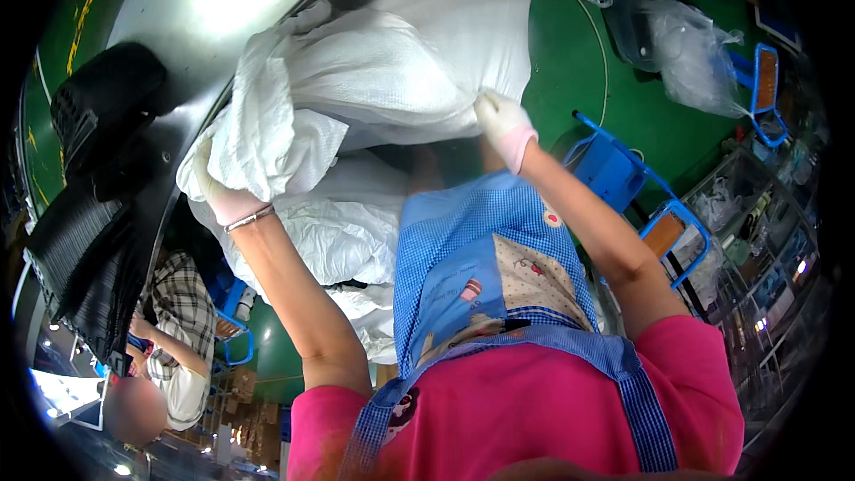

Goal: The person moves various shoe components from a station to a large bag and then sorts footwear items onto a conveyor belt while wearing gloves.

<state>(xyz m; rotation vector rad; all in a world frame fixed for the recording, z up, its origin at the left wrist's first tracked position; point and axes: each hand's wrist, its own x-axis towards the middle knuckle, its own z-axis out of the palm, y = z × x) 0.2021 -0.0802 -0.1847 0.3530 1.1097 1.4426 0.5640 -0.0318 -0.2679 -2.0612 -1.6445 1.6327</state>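
A large white woven sack (392, 62) lies across the edge of a grey metal table (191, 27). My left hand (218, 191), in a white glove with a thin bracelet at the wrist, grips the sack's bunched left part. My right hand (500, 120), also gloved in white, pinches the sack's lower right edge. A second white bag (329, 232) hangs below between my arms. I wear a pink shirt and a blue checked apron (481, 258).
Black plastic trays (98, 107) are stacked on the table's left side. A blue metal chair (623, 183) stands on the green floor at right, with clear plastic bags (686, 53) behind it. Another person in a plaid shirt (183, 303) sits at lower left.
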